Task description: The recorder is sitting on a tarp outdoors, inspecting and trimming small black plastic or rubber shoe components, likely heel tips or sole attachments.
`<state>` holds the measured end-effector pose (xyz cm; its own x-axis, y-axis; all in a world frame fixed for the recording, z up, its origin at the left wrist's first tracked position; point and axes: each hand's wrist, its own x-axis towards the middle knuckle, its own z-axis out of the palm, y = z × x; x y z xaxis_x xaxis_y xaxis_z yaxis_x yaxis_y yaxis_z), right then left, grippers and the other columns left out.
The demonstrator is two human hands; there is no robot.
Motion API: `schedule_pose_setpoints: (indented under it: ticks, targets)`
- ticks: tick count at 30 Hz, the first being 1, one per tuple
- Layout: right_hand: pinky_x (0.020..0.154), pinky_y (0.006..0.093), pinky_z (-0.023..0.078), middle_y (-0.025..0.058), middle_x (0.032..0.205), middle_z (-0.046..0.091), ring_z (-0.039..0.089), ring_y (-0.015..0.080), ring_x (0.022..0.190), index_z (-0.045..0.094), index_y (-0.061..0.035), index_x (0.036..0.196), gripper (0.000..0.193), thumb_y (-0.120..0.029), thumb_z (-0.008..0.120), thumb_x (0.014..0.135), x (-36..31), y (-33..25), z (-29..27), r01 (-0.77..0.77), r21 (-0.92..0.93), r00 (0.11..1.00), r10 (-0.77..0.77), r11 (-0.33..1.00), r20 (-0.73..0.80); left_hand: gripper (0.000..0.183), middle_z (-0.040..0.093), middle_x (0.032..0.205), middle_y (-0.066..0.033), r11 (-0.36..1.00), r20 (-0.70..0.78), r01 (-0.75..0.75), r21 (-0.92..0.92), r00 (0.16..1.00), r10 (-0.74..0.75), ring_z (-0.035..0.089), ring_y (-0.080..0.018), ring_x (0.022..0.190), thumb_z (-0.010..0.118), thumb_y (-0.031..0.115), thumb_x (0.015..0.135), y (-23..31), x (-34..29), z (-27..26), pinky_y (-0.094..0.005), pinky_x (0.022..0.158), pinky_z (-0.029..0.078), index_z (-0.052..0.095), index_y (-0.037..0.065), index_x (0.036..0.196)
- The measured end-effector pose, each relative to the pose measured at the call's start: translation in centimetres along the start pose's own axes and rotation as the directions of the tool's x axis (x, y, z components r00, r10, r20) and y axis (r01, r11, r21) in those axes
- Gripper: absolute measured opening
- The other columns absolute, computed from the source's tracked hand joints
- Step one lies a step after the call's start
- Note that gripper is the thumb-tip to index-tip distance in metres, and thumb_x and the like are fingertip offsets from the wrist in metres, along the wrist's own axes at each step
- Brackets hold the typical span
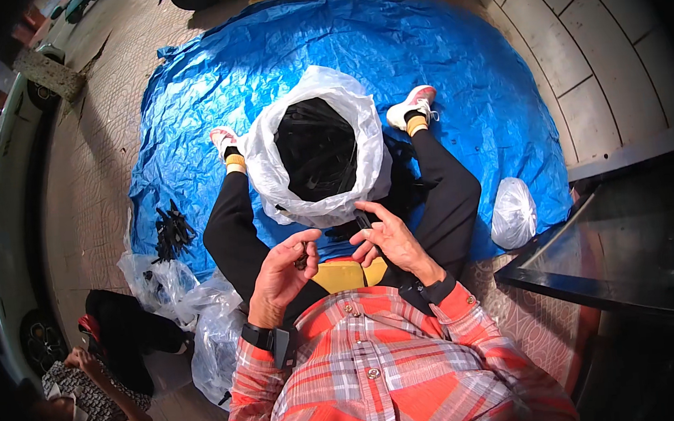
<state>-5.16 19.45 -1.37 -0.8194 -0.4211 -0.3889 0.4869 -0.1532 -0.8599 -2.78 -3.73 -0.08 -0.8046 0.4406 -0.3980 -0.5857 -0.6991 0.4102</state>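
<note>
I sit on a blue tarp [452, 59] with my legs spread around a large white plastic sack [270, 168] full of black plastic strips [316, 149]. My left hand [282, 270] is curled palm up in front of my chest and holds a small dark piece [301, 258] between thumb and fingers. My right hand [387, 238] is just below the sack's rim, its fingers pinching a short black strip [363, 223]. The two hands are a little apart.
A pile of black strips [171, 230] lies on the tarp's left edge beside crumpled clear bags [195, 317]. A small tied white bag [513, 212] sits to my right, by a dark table edge [596, 285]. Another person [105, 379] crouches at lower left.
</note>
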Motion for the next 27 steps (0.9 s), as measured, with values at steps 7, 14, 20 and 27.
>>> schedule_pose_setpoints:
  ticks: [7,14,20,27]
  targets:
    - [0.055,0.0304,0.054,0.0168,0.082,0.059,0.064,0.0231,0.068,0.034,-0.0049,0.131,0.041,-0.01,0.044,0.091,-1.6,-0.7,-0.7,-0.002,-0.073,1.0,0.002,0.997,-0.001,0.017,0.06,0.082,-0.0107,0.988,-0.086,0.138,0.074,0.988,-0.132,0.059,-0.0157,0.068,0.059,0.005,0.082,-2.1,0.8,1.7,-0.0237,0.058,0.046,0.058,-0.001,0.098]
    - [0.048,0.0286,0.052,0.0147,0.076,0.059,0.063,0.0215,0.059,0.045,0.0039,0.11,0.027,-0.015,0.05,0.091,-2.5,-1.3,0.8,-0.111,-0.017,0.994,0.111,0.994,-0.01,0.018,0.059,0.089,-0.0116,0.993,-0.148,0.122,0.011,0.982,-0.119,0.059,-0.0173,0.076,0.059,0.004,0.081,-2.3,0.9,1.7,-0.0243,0.065,0.048,0.059,-0.002,0.098]
    - [0.042,0.0231,0.048,0.0123,0.073,0.059,0.062,0.0176,0.056,0.048,0.0023,0.099,0.02,-0.016,0.05,0.091,-2.5,-2.3,3.4,-0.1,-0.004,0.994,0.099,0.995,-0.045,0.02,0.061,0.088,-0.0111,0.989,0.042,0.086,-0.12,0.996,-0.081,0.061,-0.0193,0.077,0.06,0.01,0.083,-1.9,0.6,0.2,-0.027,0.064,0.048,0.058,-0.001,0.1]
    - [0.041,0.0201,0.045,0.0115,0.075,0.059,0.059,0.0134,0.055,0.049,0.0018,0.099,0.017,-0.013,0.049,0.091,-0.5,-2.6,6.7,0.011,-0.044,0.996,-0.015,0.999,-0.084,0.021,0.061,0.086,-0.0115,0.989,-0.006,0.067,-0.132,0.998,-0.069,0.06,-0.0188,0.077,0.059,0.016,0.084,0.1,-1.2,0.4,-0.027,0.063,0.049,0.056,0.0,0.098]
